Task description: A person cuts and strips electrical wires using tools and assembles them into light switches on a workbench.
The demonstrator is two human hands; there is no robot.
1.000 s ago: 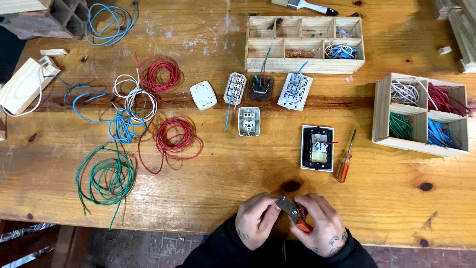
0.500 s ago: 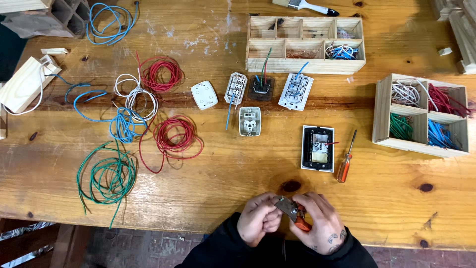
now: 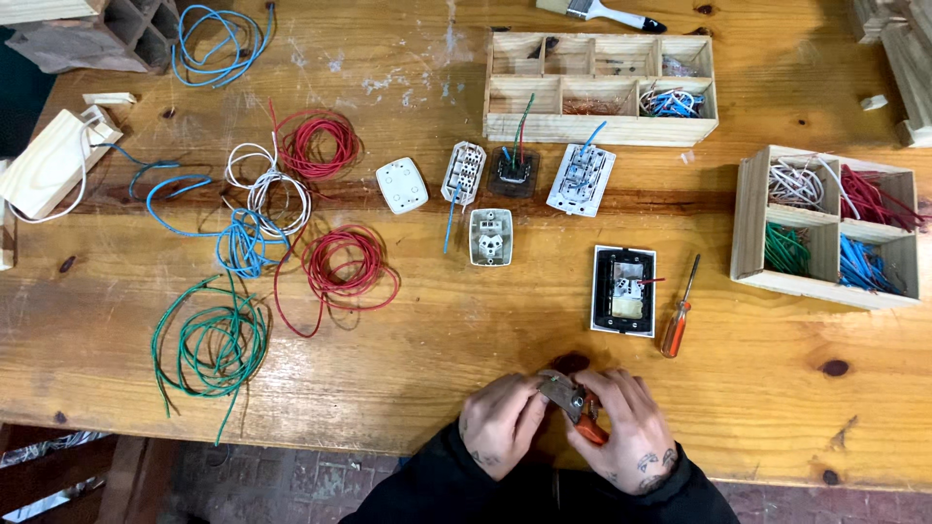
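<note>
Both my hands are together at the near edge of the wooden workbench [image 3: 408,369]. My right hand [image 3: 626,432] grips orange-handled pliers [image 3: 575,400]; their metal jaws point left toward my left hand [image 3: 500,422]. My left hand's fingers pinch at the jaws; what they hold is too small to tell. Just beyond my hands lie a black-and-white switch module [image 3: 623,290] with a short red wire and an orange-handled screwdriver [image 3: 679,311].
Coils of red [image 3: 345,264], green [image 3: 216,344], blue [image 3: 243,243] and white [image 3: 267,184] wire lie at left. Several switch parts [image 3: 490,236] sit mid-table. A divided wooden tray [image 3: 599,87] stands at the back, and a wooden box of sorted wires [image 3: 835,228] at right.
My hands have shifted slightly and closed together around the pliers; the rest of the bench is unchanged.
</note>
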